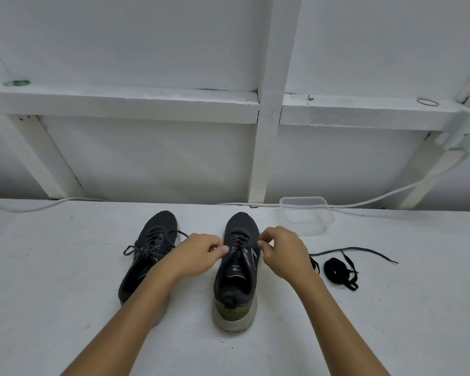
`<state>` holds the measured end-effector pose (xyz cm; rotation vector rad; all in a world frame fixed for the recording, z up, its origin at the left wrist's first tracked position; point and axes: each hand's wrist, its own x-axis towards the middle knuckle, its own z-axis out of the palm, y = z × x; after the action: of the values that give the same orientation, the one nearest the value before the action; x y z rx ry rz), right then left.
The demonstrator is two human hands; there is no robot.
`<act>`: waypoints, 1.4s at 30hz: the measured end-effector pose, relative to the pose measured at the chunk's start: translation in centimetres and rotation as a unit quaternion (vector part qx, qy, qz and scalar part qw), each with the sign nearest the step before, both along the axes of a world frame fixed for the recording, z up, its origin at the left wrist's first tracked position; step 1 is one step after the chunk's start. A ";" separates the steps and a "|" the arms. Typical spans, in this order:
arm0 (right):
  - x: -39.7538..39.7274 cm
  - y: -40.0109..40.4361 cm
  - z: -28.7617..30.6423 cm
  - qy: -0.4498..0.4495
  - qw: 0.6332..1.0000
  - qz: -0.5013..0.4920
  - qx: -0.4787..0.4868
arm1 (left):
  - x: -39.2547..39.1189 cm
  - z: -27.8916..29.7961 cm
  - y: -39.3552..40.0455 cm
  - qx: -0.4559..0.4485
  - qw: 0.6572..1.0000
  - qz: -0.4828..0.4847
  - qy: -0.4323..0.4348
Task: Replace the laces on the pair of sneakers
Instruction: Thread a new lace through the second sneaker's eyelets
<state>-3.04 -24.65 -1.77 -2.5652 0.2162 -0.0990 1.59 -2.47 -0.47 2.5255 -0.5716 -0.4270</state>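
Two hands on the right sneaker [235, 270] here: your left hand [198, 256] and right hand [281, 253] each pinch its lace [239, 241] near the top eyelets. Left of it, the other sneaker [144, 256] looks laced but untied. Right of it lie loose black laces [339, 270], so I'd guess you're roughly halfway.

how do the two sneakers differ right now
The right sneaker has both hands at its laces, the left hand and right hand each pinching a lace end; nobody touches the left sneaker. The left sneaker's lace ends lie loose across its top, and a forearm hides part of it, while the right sneaker shows heel to toe. Both are dark, upright, toes pointing away on the white table.
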 end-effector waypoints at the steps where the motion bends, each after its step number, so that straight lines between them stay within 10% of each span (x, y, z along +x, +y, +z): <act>1: -0.1 0.1 -0.1 -0.008 1.000 0.002 0.007 | 0.1 0.4 0.4 0.000 1.000 -0.007 0.017; 9: 0.8 2.8 1.8 -0.011 0.983 0.159 0.092 | 0.8 5.1 0.1 -0.053 0.998 -0.016 -0.007; 15: 1.7 0.4 1.7 0.014 0.997 -0.031 0.071 | 2.0 7.6 3.3 0.010 1.000 0.011 -0.010; 22: 1.7 3.1 3.5 -0.047 0.977 0.165 0.128 | 1.5 8.4 1.9 -0.052 0.998 -0.008 -0.042; 30: 2.2 -0.2 3.7 -0.014 0.998 -0.061 -0.006 | 1.7 8.3 4.2 -0.045 0.999 0.016 -0.017; 37: 1.7 2.4 5.6 -0.017 0.971 0.191 0.144 | 1.2 8.1 1.1 -0.077 0.997 -0.008 -0.028; 42: 2.6 0.4 5.5 -0.054 0.991 0.066 0.102 | 1.5 8.2 2.1 -0.073 0.997 0.002 -0.017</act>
<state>-0.49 -24.27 3.76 -2.3543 0.0145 -0.1573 3.12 -0.41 7.78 2.3980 -0.5895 -0.3287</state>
